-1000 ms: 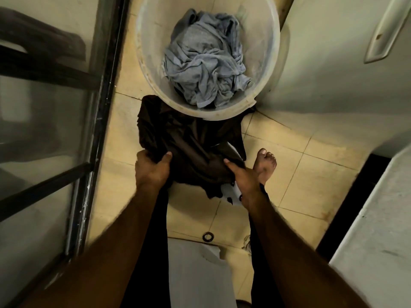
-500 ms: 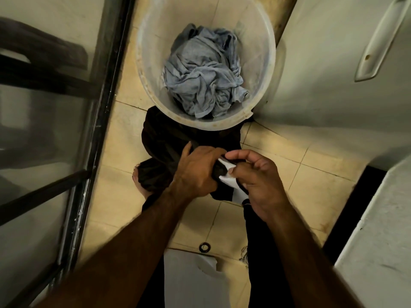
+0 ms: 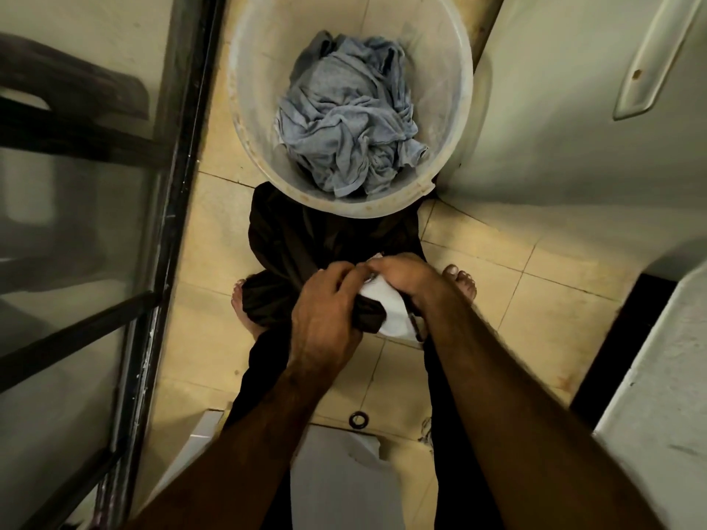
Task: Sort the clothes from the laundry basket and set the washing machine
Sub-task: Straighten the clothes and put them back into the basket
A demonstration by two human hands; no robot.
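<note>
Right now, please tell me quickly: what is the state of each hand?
Left hand: closed, gripping the dark garment.
Right hand: closed, fingers curled on the white cloth, pinching it.

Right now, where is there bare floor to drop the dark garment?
Widest bare tiles: right of the right foot, bordered by the white appliance and the dark strip. A narrow lane runs between the basket and the metal frame. Crowded: before the basket, where left hand and right hand hold the dark garment.
</note>
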